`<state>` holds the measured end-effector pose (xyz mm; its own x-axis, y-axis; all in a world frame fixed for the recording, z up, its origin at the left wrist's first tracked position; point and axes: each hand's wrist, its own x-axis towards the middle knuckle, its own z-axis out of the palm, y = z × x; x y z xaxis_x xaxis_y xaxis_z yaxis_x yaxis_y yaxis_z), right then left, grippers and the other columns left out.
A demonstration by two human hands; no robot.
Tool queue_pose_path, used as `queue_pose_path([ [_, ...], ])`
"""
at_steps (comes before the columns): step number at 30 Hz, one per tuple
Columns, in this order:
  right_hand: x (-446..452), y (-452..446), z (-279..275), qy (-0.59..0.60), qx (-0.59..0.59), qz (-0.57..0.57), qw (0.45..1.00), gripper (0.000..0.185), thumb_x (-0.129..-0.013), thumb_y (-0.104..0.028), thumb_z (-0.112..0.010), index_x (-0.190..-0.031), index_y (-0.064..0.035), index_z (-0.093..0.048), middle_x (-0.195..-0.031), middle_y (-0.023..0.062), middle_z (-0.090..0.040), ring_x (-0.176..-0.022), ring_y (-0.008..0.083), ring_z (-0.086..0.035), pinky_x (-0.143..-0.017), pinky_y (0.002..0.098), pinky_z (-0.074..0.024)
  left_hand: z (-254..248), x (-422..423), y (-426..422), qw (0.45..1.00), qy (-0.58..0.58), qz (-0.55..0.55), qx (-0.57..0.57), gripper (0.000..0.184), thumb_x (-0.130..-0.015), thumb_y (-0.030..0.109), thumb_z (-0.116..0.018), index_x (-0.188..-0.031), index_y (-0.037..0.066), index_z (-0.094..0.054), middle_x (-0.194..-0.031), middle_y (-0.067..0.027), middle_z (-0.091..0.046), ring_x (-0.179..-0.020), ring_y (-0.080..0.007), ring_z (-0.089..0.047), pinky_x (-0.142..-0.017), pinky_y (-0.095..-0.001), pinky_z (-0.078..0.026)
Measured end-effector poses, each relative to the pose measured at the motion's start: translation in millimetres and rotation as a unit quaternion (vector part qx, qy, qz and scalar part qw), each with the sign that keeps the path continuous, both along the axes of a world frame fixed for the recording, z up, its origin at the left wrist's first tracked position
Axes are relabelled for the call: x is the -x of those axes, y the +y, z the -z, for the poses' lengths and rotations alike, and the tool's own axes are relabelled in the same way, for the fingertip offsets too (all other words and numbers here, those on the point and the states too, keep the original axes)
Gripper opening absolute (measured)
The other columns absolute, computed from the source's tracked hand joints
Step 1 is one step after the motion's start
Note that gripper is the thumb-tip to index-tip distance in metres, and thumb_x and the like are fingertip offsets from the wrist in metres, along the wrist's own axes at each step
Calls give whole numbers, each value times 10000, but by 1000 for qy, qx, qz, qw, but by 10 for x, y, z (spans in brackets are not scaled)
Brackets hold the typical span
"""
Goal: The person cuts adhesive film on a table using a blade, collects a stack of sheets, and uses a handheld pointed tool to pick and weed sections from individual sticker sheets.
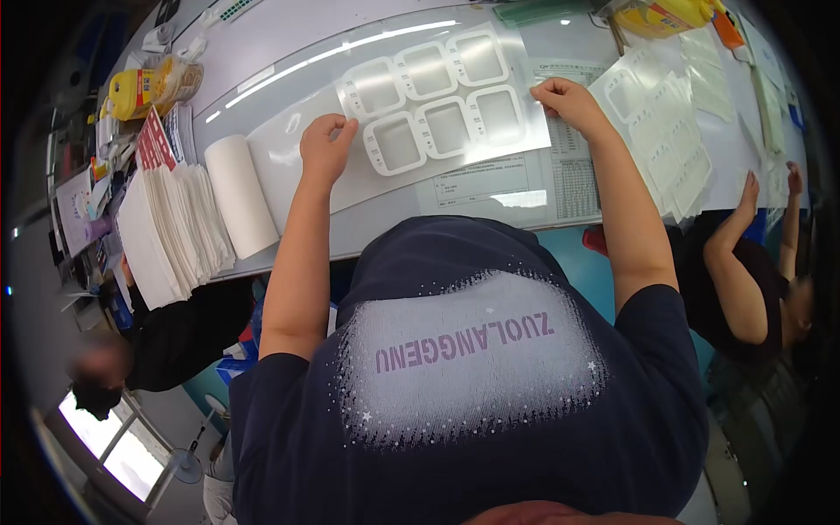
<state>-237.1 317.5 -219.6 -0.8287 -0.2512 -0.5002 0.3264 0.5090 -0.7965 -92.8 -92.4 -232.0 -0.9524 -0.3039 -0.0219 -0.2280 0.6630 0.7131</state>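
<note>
A translucent sheet with six white rounded frames (pixel 448 129) lies on the table, in two rows. At its left edge is my left hand (pixel 326 150), fingers curled and the thumb close to the index finger; whatever is between them is too small to tell. My right hand (pixel 567 105) pinches the sheet's right edge, with the other fingers folded in. Under and beside the sheet, printed papers (pixel 573 179) show on the tabletop.
A white roll (pixel 241 194) and a stack of white sheets (pixel 171 232) are at the left, near a yellow container (pixel 133 94). More framed sheets (pixel 656 131) and a yellow bottle (pixel 661 17) are at the right. A co-worker's hands (pixel 750 191) are at the far right; another person (pixel 188 337) is at the left.
</note>
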Motion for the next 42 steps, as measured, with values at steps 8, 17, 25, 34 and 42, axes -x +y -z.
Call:
queue_pose_path([
  [8, 9, 40, 56, 6, 15, 3, 1000, 238, -877, -298, -725, -920, -66, -695, -791, -22, -629, -711, 79, -550, -667, 228, -461, -43, 29, 13, 999, 16, 17, 35, 262, -842, 298, -714, -823, 39, -676, -954, -111, -708, -903, -300, -651, -814, -387, -494],
  [17, 5, 53, 125, 23, 3, 8, 1000, 253, -875, -310, -728, -907, -61, -694, -780, -31, -624, -699, 75, -544, -654, 230, -460, -24, 6, 25, 998, 30, 26, 45, 269, -841, 310, -711, -819, 44, -677, -932, -100, -714, -879, -295, -658, -791, -389, -494],
  [25, 9, 23, 114, 16, -3, 4, 1000, 246, -896, -324, -715, -917, -80, -691, -825, -42, -623, -725, 67, -517, -695, 223, -449, 36, -13, -12, 998, 28, 27, 50, 284, -844, 339, -705, -823, 56, -677, -962, -92, -713, -887, -283, -652, -812, -390, -479],
  [34, -30, 1, 91, 38, -14, 17, 999, 260, -870, -323, -736, -898, -67, -698, -730, -32, -607, -653, 62, -529, -626, 218, -446, 20, -43, 22, 998, 27, 25, 56, 278, -836, 334, -706, -808, 59, -679, -958, -84, -713, -854, -272, -650, -790, -379, -474],
  [42, -77, -49, 73, 51, -16, 18, 998, 232, -902, -313, -709, -912, -82, -688, -755, -49, -595, -671, 58, -488, -640, 206, -399, -15, -51, 58, 997, 39, 20, 60, 273, -828, 334, -707, -787, 65, -696, -923, -76, -719, -842, -266, -652, -814, -392, -447],
])
